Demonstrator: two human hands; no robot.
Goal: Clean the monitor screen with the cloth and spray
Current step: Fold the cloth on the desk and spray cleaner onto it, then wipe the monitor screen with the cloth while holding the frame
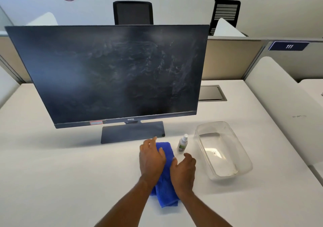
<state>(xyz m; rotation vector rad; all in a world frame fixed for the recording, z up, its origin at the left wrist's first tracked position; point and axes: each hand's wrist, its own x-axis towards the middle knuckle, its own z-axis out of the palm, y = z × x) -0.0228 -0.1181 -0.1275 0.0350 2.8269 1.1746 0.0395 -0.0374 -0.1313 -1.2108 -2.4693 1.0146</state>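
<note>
Both hands lie flat, fingers spread, on the blue cloth [165, 170] before the monitor [111, 74]: left hand [151, 158], right hand [183, 171]. The spray bottle [182, 143] stands just right of the cloth, then a clear tub [244, 164]; the counter [61, 165] left is bare.

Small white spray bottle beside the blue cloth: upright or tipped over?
Upright. The small white spray bottle stands on its base on the white desk, nozzle on top, untouched.

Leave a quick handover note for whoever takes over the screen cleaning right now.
Left hand: flat on the blue cloth, open, no grip.
Right hand: resting on the cloth's right edge, open.
Spray bottle: upright on the desk, beside the cloth, untouched.
Clear tub: right of the bottle.
Monitor: screen smeared, not yet clean.
Left: spray, then wipe the screen.
</note>
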